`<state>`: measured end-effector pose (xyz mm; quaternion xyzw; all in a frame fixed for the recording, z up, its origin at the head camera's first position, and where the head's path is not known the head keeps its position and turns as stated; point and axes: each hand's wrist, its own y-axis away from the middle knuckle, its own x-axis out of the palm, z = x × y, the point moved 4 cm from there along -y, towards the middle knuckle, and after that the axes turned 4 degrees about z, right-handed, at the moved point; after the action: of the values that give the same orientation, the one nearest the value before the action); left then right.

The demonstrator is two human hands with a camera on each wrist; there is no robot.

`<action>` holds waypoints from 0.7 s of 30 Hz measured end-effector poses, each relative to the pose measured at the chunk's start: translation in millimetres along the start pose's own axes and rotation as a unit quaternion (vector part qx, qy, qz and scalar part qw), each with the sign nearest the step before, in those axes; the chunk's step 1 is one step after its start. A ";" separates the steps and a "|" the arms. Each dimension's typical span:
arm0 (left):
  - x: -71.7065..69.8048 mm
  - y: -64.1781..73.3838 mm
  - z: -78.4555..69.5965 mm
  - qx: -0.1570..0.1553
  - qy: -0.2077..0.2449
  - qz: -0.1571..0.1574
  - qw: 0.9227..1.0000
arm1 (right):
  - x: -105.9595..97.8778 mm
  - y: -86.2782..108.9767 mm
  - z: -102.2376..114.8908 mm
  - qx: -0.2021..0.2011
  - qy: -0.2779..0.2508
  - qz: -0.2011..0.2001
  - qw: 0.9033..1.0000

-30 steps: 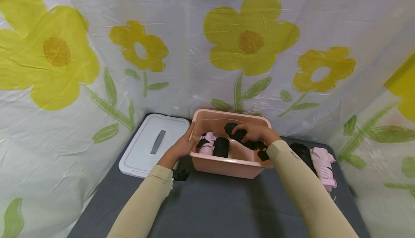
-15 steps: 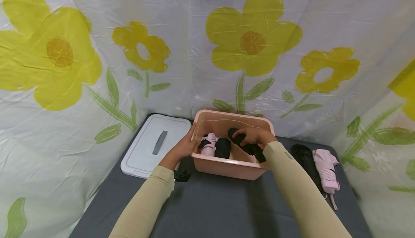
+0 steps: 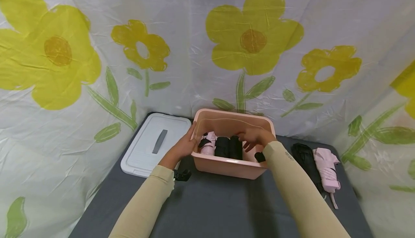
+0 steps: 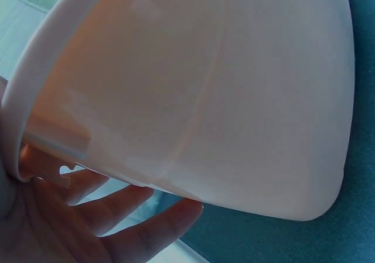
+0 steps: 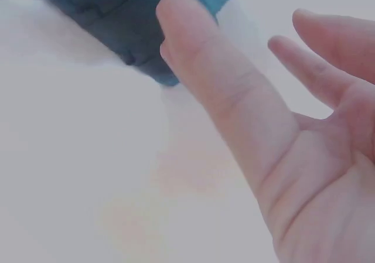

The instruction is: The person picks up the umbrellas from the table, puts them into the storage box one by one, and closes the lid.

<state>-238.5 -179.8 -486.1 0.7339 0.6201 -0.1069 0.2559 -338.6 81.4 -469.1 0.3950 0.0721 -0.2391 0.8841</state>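
A pink plastic storage bin stands at the back of the table. My left hand holds its left rim, and in the left wrist view the fingers lie along the outer wall. Inside the bin, a pink folded umbrella with a black band lies leftmost, with two black folded umbrellas side by side to its right. My right hand is inside the bin, just right of the nearer black umbrella. Its fingers are spread and grip nothing; in the right wrist view one fingertip overlaps the dark umbrella.
A white lid with a grey handle lies left of the bin. On the right of the dark table lie a black folded umbrella and a pink folded umbrella. A flowered curtain hangs behind.
My right hand has lowered a black umbrella into the bin, beside the other black one, and let go of it. My left hand has stayed on the rim.
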 end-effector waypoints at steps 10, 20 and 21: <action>2.1 -0.1 -4.2 -0.003 0.003 0.008 1.000 | -4.8 11.1 3.7 -0.003 0.000 0.003 1.000; -1.5 -0.4 -0.9 0.022 -0.002 0.008 1.000 | -9.6 30.3 11.5 0.004 0.083 -0.001 0.997; -1.7 -0.4 -0.7 0.021 -0.001 0.008 1.000 | -9.9 32.3 12.3 0.003 0.094 -0.005 0.996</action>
<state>-239.4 -180.8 -484.8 0.7436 0.6118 -0.1187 0.2420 -332.5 94.5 -436.3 0.4180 0.1557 -0.2056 0.8711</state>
